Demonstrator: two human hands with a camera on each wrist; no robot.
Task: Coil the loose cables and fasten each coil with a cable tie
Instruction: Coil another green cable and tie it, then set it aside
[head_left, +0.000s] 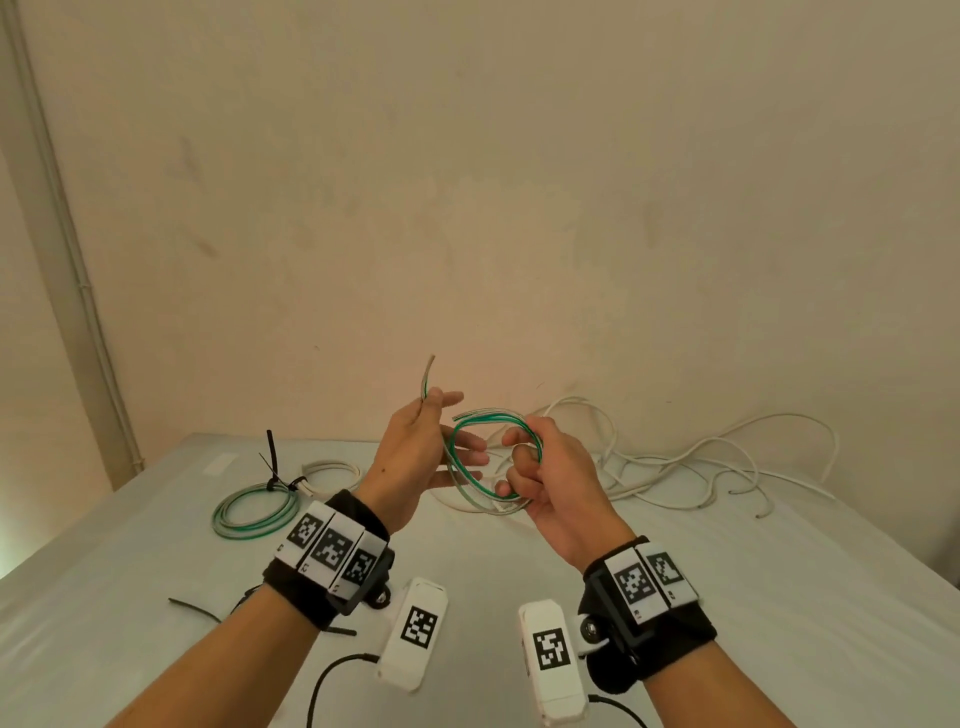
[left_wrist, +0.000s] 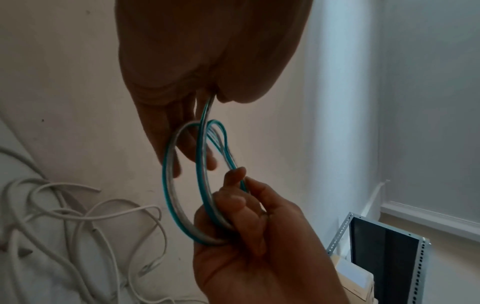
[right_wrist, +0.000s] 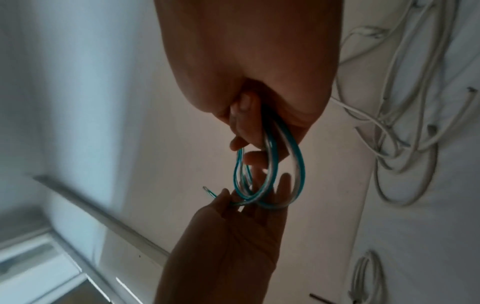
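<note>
Above the table, my right hand (head_left: 524, 467) curls its fingers through a small coil of green-and-clear cable (head_left: 467, 478) and grips its right side. My left hand (head_left: 441, 418) pinches the cable's free tail (head_left: 427, 376), which sticks up past the thumb; its other fingers lie straight behind the coil. The left wrist view shows the coil (left_wrist: 182, 185) running from the left hand (left_wrist: 194, 61) down into the right hand (left_wrist: 246, 236). In the right wrist view the coil's loops (right_wrist: 270, 164) hang from the right hand (right_wrist: 246, 51) onto the left hand (right_wrist: 228, 236).
On the grey table (head_left: 727, 597), a green coil (head_left: 254, 512) bound with a black tie (head_left: 271, 462) lies at the left, with a small white coil (head_left: 332, 473) behind it. Loose white cables (head_left: 701, 467) sprawl at the back right. Black cable ties (head_left: 195, 609) lie near my left wrist.
</note>
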